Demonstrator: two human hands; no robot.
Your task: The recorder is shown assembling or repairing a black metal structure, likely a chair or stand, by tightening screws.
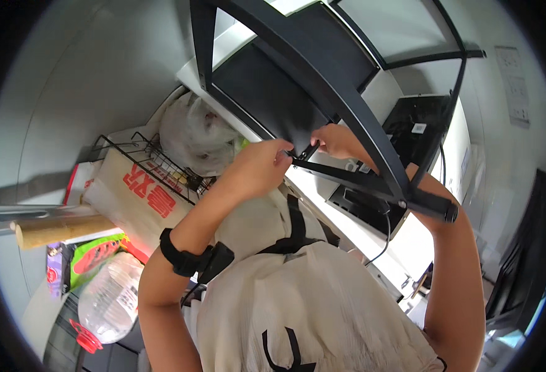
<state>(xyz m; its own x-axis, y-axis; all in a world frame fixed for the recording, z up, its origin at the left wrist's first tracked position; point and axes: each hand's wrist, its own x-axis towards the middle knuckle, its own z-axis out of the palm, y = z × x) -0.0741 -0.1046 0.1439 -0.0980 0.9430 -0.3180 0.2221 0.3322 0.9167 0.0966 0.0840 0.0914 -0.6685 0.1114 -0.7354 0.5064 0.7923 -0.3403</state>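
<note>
Pinching a small black part [311, 150] between thumb and fingertips, the right hand [342, 142] works just above the centre of the frame. The left hand [257, 168] meets it from the left, its thumb and fingers drawn together at the part's other end; whether they grip it or only touch it cannot be told. The two hands are near each other but apart.

The black rack [351, 111] crosses the picture from the top toward the right of centre. Its thick bar slants down past the right hand, and a lower bar [341, 176] runs from beside the left fingertips to the corner that lies over the right forearm. Behind the rack, at upper centre, is a black panel [267, 84].

A strap [180, 263] with a small dark device circles the left forearm. A beige top [310, 304] with black ties fills the lower centre.

At left of centre, a clear plastic bag [195, 139] sits beside a wire basket [146, 162], with a white sack [121, 192] printed in red just below. Farther down the left side are a wooden rod [65, 231], a green packet [94, 255] and a clear bottle [109, 301] with a red cap, lying tilted. At upper right, a black box [412, 118] bears a white label, and sockets [513, 87] line the wall.
</note>
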